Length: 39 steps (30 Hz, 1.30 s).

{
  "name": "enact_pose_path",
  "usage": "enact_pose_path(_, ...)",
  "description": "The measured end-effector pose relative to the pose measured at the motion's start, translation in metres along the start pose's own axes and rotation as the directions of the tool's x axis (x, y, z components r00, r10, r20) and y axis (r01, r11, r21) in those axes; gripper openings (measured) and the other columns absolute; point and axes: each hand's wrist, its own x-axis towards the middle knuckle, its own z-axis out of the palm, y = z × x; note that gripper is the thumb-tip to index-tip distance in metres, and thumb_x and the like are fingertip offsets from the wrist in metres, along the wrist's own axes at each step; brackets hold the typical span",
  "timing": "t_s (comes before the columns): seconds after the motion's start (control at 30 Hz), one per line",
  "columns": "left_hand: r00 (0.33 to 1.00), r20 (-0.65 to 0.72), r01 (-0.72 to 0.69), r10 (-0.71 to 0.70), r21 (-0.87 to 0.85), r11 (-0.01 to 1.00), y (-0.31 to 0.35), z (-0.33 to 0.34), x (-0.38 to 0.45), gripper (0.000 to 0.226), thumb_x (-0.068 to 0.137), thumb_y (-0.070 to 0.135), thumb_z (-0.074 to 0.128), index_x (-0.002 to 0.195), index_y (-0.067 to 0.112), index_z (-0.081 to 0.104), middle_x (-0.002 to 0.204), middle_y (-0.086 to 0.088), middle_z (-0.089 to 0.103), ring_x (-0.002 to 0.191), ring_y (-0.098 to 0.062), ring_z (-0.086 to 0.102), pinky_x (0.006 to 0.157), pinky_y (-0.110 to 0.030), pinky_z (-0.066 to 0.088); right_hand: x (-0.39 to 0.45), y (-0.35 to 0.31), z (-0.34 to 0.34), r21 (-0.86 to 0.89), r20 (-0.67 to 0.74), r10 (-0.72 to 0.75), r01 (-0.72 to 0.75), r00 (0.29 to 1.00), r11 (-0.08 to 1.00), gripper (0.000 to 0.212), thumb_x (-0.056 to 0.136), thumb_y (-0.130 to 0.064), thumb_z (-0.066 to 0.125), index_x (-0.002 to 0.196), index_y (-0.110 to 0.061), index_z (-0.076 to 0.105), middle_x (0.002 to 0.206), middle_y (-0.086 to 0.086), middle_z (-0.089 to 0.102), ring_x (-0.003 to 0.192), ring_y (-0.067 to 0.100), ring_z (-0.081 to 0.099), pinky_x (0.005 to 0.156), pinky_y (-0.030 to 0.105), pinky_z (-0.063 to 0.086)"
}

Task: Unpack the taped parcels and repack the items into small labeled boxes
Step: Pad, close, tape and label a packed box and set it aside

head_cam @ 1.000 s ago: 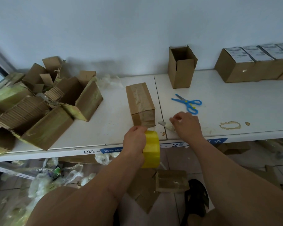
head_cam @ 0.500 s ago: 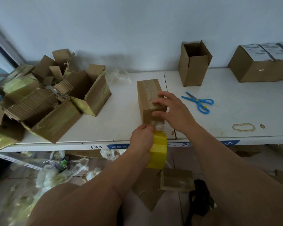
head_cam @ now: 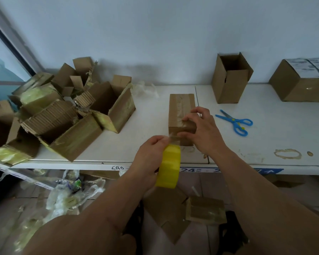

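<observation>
Left hand (head_cam: 151,153) curled gripping, right hand (head_cam: 201,129) fingers pinching, forearms extended forward

The left hand (head_cam: 151,153) grips a yellow tape roll (head_cam: 169,165) at the near edge of the white table (head_cam: 265,115). The right hand (head_cam: 201,129) presses clear tape onto the near end of a closed cardboard box (head_cam: 180,109). Blue scissors (head_cam: 235,122) lie to the right, an open box (head_cam: 230,78) farther back.

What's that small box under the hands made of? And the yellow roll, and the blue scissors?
The small box looks like brown cardboard, dull and matte, with shinier clear tape along its top. The yellow roll in the left hand seems to be smooth plastic, evenly bright; a clear strip of tape runs from it to the box. The blue scissors look plastic at the handles; the blades' material is hard to tell.
</observation>
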Motion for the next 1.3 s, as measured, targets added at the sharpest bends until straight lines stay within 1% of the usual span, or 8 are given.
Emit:
enact_pose_path(0.13,0.997,0.019,-0.079,0.077,0.096,0.992,0.007,-0.013,0.008,0.012,0.098,0.039,0.056,0.099,0.031,0.064,0.106,-0.002,0.060,0.098,-0.027,0.060,0.082,-0.042,0.055,0.001,-0.010,-0.012,-0.031,0.027,0.028,-0.027,0.999,0.999,0.044,0.082,-0.052,0.068,0.120,-0.032,0.058,0.139,-0.007,0.036,0.125,0.016,0.032,0.098,0.028,0.033)
enact_pose_path(0.3,0.984,0.027,-0.179,0.178,0.225,0.958,0.008,-0.026,0.017,0.013,0.096,0.044,0.057,0.095,0.035,0.064,0.113,0.000,0.057,0.099,-0.022,0.057,0.078,-0.036,0.050,-0.010,-0.047,-0.021,0.156,-0.231,0.032,0.005,0.972,0.988,0.023,0.094,-0.041,0.057,0.106,-0.022,0.062,0.113,-0.006,0.054,0.104,0.010,0.052,0.086,0.024,0.043)
enact_pose_path(0.37,0.974,0.044,-0.226,0.222,0.239,0.944,0.006,-0.031,0.019,0.012,0.096,0.043,0.058,0.094,0.035,0.066,0.118,0.001,0.055,0.103,-0.020,0.056,0.083,-0.037,0.049,-0.019,-0.066,-0.015,0.260,-0.120,0.074,-0.041,0.990,0.965,0.022,0.093,-0.039,0.060,0.108,-0.024,0.061,0.107,-0.008,0.057,0.095,0.003,0.055,0.081,0.017,0.045)
enact_pose_path(0.5,0.945,0.076,-0.326,0.317,0.263,0.908,0.002,-0.036,0.019,0.012,0.098,0.037,0.057,0.089,0.039,0.065,0.113,0.006,0.058,0.103,-0.013,0.056,0.088,-0.034,0.047,-0.032,-0.080,0.004,0.380,0.164,0.174,-0.225,0.971,0.897,0.041,0.091,-0.041,0.064,0.128,-0.025,0.056,0.119,-0.008,0.057,0.107,0.003,0.056,0.078,0.008,0.040)
enact_pose_path(0.83,0.889,0.063,-0.448,0.454,0.329,0.831,-0.006,-0.032,0.020,0.010,0.100,0.031,0.053,0.103,0.037,0.060,0.104,0.018,0.054,0.092,-0.002,0.054,0.070,-0.007,0.038,-0.036,-0.081,0.004,0.403,0.190,0.275,-0.330,0.942,0.853,0.019,0.096,-0.035,0.058,0.106,-0.022,0.069,0.111,-0.010,0.065,0.102,0.007,0.060,0.090,0.025,0.047)
enact_pose_path(0.97,0.849,0.003,-0.488,0.529,0.389,0.781,-0.011,-0.025,0.022,0.040,0.097,0.032,0.057,0.134,0.040,0.043,0.109,0.016,0.051,0.081,-0.008,0.056,0.067,-0.019,0.044,-0.038,-0.079,0.004,0.461,0.214,0.321,-0.385,0.923,0.799,0.017,0.097,-0.036,0.056,0.104,-0.025,0.068,0.113,-0.011,0.065,0.105,0.009,0.060,0.094,0.029,0.046)
enact_pose_path(1.13,0.659,0.047,-0.623,0.751,0.593,0.510,-0.017,-0.022,0.022,0.019,0.096,0.027,0.059,0.114,0.022,0.063,0.132,0.003,0.042,0.091,-0.007,0.057,0.072,-0.011,0.043,-0.039,-0.080,0.001,0.493,0.231,0.319,-0.393,0.919,0.776,0.015,0.097,-0.035,0.056,0.095,-0.027,0.067,0.109,-0.011,0.066,0.103,0.009,0.061,0.095,0.030,0.046)
enact_pose_path(1.3,0.709,0.091,-0.611,0.700,0.575,0.544,-0.015,-0.023,0.026,0.023,0.098,0.031,0.055,0.114,0.023,0.069,0.140,0.013,0.037,0.096,0.008,0.051,0.076,-0.006,0.038,-0.038,-0.078,0.000,0.482,0.230,0.291,-0.369,0.929,0.795,0.014,0.097,-0.035,0.057,0.092,-0.028,0.068,0.104,-0.011,0.067,0.100,0.008,0.061,0.098,0.035,0.048)
